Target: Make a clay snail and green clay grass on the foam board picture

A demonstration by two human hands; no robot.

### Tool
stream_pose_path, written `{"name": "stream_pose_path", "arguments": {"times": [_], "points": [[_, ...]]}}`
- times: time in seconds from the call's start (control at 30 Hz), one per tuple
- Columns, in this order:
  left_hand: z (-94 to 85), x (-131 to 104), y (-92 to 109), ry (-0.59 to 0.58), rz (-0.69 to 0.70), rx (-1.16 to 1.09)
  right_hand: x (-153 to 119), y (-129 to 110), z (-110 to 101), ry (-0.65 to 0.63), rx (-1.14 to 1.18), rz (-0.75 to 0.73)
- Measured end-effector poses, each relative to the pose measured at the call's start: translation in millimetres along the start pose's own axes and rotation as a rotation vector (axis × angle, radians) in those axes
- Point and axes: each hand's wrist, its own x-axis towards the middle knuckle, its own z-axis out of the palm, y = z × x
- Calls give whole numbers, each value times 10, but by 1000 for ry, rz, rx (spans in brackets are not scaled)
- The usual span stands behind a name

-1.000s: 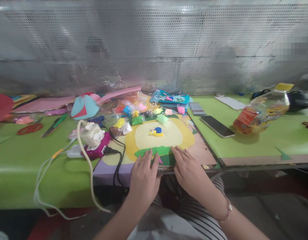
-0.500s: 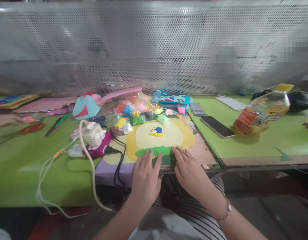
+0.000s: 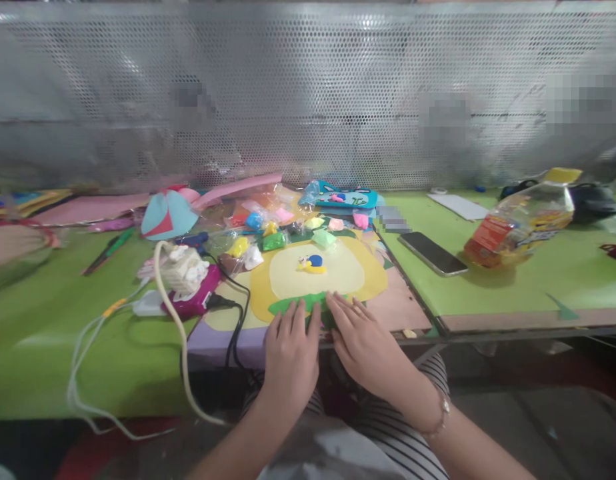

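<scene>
A green paper leaf shape (image 3: 301, 303) lies along the front of a layered yellow paper piece (image 3: 261, 287). My left hand (image 3: 292, 347) rests palm down on its front edge, fingers stretched out. Beside it my right hand (image 3: 363, 340) lies flat with its fingertips over the right part of the green paper. Neither hand grips anything. A small snail-like clay figure (image 3: 313, 263), blue, yellow and white, sits on the pale yellow centre. Several bags of coloured clay, one of them green (image 3: 274, 241), lie behind it.
On the left are a power adapter cluster (image 3: 188, 273), a looping beige cable (image 3: 181, 333) and scissors (image 3: 105, 252). To the right lie a phone (image 3: 433, 253) and a tilted bottle (image 3: 518, 227). Another person's hand (image 3: 13, 247) blurs at the left edge.
My right hand has slid left along the green paper, closer to my left hand, which stays nearly in place. The other person's hand at the left has moved over the red scissors.
</scene>
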Motion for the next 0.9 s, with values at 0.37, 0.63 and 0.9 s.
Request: {"name": "stream_pose_path", "arguments": {"times": [0.37, 0.63, 0.9], "points": [[-9, 10, -12, 8, 0, 8, 31, 28, -21, -38, -52, 71], [-156, 94, -117, -119, 28, -25, 37, 55, -43, -14, -105, 116], [-108, 83, -199, -225, 62, -35, 219, 9, -19, -15, -81, 45]]}}
